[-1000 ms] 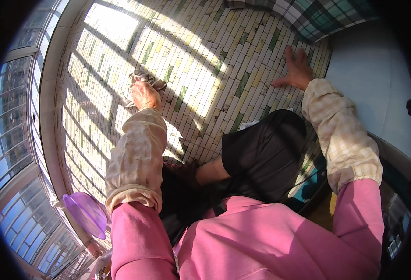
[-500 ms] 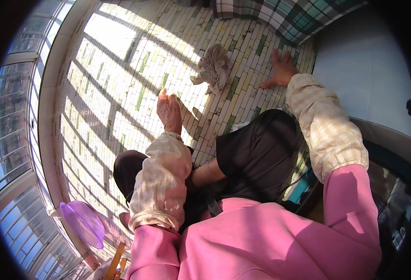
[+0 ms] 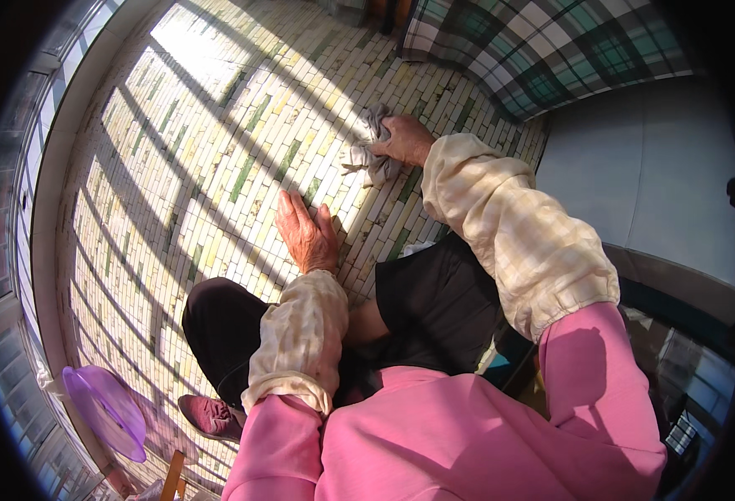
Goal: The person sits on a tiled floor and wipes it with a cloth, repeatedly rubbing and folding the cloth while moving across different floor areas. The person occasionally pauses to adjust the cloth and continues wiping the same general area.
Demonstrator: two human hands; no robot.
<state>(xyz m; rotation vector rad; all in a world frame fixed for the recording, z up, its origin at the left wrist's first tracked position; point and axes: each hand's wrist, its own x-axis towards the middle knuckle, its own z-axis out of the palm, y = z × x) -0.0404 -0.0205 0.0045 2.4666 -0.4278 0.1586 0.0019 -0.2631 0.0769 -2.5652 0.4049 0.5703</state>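
A crumpled greyish-white cloth [image 3: 377, 171] lies on the tiled floor [image 3: 242, 108] in front of me. My right hand [image 3: 405, 139] is closed on it, with fingers bunched over its right side. Left of my knees, my left hand [image 3: 307, 235] is held over the floor with its fingers stretched and slightly apart. Nothing is in it; whether it touches the tiles I cannot tell. Both forearms wear cream checked sleeve covers [image 3: 518, 230].
A plaid cloth [image 3: 543, 50] hangs at the back right, above a pale flat panel [image 3: 635, 167]. Windows [image 3: 17, 200] line the left side. A purple mesh basket-like thing [image 3: 104, 413] stands lower left, near a wooden leg [image 3: 173, 476]. My bent legs [image 3: 443, 305] are close below my hands.
My right hand has moved left from the bare floor onto the cloth and closed on it. My left hand has shifted slightly, its fingers spreading. The view has turned a little.
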